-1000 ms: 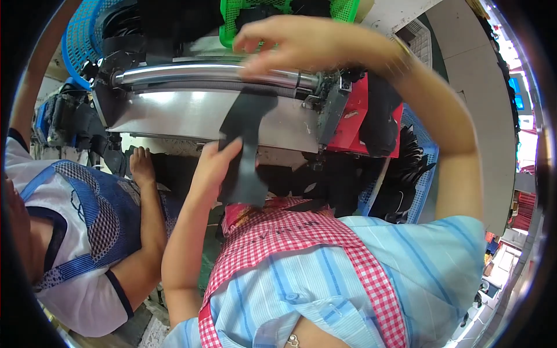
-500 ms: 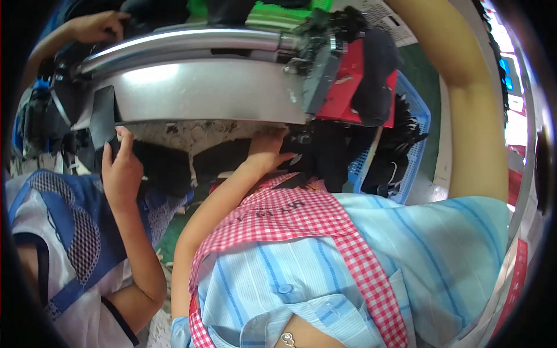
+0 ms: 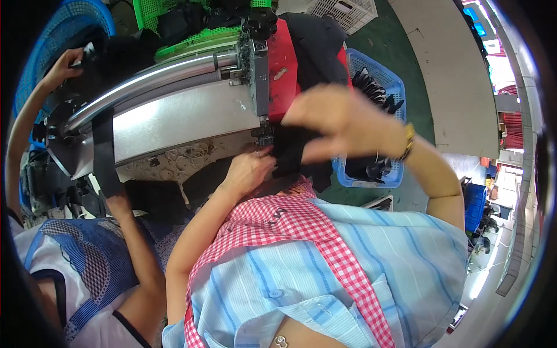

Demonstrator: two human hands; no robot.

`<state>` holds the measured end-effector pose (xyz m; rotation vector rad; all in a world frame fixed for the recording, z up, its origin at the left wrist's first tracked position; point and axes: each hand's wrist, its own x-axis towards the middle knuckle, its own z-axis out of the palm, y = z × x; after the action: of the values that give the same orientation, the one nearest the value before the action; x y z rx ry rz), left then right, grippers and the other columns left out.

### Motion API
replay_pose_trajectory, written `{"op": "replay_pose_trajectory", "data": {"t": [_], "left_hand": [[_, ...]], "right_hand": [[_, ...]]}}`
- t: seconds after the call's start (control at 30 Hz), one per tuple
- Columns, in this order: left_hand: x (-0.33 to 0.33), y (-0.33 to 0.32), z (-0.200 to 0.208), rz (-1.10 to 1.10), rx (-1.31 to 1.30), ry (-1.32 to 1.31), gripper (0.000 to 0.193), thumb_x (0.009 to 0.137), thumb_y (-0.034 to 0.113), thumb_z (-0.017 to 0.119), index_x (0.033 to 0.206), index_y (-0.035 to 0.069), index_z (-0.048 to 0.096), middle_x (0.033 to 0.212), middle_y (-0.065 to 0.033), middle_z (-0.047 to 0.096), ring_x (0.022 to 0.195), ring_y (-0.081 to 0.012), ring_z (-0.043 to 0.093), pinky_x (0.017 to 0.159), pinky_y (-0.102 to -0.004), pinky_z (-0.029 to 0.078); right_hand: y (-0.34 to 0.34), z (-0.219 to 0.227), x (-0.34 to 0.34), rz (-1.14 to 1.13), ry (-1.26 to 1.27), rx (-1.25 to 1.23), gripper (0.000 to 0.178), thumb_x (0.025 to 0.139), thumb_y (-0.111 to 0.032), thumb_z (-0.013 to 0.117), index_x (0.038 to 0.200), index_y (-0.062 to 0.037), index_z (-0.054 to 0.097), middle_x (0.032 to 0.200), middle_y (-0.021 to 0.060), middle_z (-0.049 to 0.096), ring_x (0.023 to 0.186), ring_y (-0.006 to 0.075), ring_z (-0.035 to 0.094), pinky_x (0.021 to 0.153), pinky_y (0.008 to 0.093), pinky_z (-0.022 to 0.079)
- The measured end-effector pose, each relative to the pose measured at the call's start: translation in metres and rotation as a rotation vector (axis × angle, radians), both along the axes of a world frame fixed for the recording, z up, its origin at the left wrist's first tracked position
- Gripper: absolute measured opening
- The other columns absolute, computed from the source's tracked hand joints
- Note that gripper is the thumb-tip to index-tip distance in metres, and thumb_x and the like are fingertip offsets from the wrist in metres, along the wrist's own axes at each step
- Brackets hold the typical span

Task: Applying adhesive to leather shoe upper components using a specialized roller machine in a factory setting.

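A: In the head view, where is your left hand (image 3: 248, 173)?
B: Low, over the near ends of the black sheet pieces (image 3: 206, 178), which spread from it towards nine o'clock. Your fingers bend down and inward; I cannot tell whether they grip or merely rest. Perhaps they steady the pieces, which sit close to your apron, probably for easy reach.
A: And your right hand (image 3: 346, 124)?
B: At two o'clock from the left, blurred, open, thumb apart from fingers, nothing visible in it. Your elbow is bent out at four o'clock from that hand, wrist above the bench-side clutter.
A: Why is the blue basket (image 3: 391, 81) there?
B: It stands behind that hand, between one and two o'clock, likely so dark pieces stay within your reach. The machine's red panel (image 3: 281, 72) lies at ten.
A: The strip at nine o'clock from your left hand?
B: That black strip (image 3: 104, 152) is your co-worker's; it crosses the metal plate (image 3: 185, 113), presumably supported by it.
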<state>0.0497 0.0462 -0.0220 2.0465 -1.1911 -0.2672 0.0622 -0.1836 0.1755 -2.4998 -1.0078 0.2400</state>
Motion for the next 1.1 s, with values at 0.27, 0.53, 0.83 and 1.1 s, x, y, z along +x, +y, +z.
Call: {"op": "replay_pose_trajectory", "data": {"t": [0.27, 0.53, 0.83, 1.1], "left_hand": [[-0.002, 0.079, 0.132, 0.096, -0.060, 0.449, 0.024, 0.077, 0.013, 0.068, 0.098, 0.002, 0.065, 0.089, -0.0155, 0.066, 0.081, -0.0304, 0.065, 0.070, -0.0351, 0.052], [-0.003, 0.120, 0.143, 0.893, -0.398, 1.016, 0.024, 0.090, 0.019, 0.061, 0.082, -0.003, 0.065, 0.070, 0.0029, 0.060, 0.063, -0.0031, 0.051, 0.054, -0.0230, 0.042], [0.072, 0.102, 0.093, 1.132, -0.513, 0.654, 0.022, 0.090, 0.021, 0.061, 0.084, 0.000, 0.065, 0.069, 0.0006, 0.062, 0.056, -0.0023, 0.051, 0.047, -0.0191, 0.037], [-0.006, 0.095, -0.037, 0.614, 0.331, -0.072, 0.044, 0.067, 0.026, 0.077, 0.102, 0.007, 0.060, 0.095, -0.0111, 0.060, 0.090, -0.0276, 0.057, 0.076, -0.0415, 0.044]], "right_hand": [[0.041, -0.045, -0.011, 0.134, 0.504, 0.067, 0.022, 0.073, -0.020, 0.068, 0.078, -0.0013, 0.057, 0.072, 0.0152, 0.060, 0.072, 0.0354, 0.059, 0.062, 0.0422, 0.047], [0.112, 0.037, 0.141, 0.133, -0.170, -0.039, 0.022, 0.077, -0.020, 0.066, 0.087, -0.0018, 0.059, 0.080, 0.0150, 0.062, 0.077, 0.0296, 0.062, 0.068, 0.0374, 0.049], [0.110, -0.065, 0.277, -0.020, 1.093, -0.236, 0.077, 0.081, -0.060, 0.058, 0.127, 0.0016, 0.046, 0.122, 0.0128, 0.051, 0.104, 0.0210, 0.053, 0.085, 0.0369, 0.049], [0.071, -0.019, 0.318, 0.002, 0.463, 0.072, 0.030, 0.075, -0.025, 0.078, 0.066, -0.0043, 0.058, 0.058, -0.0059, 0.044, 0.053, 0.0056, 0.040, 0.046, 0.0271, 0.031]]}}
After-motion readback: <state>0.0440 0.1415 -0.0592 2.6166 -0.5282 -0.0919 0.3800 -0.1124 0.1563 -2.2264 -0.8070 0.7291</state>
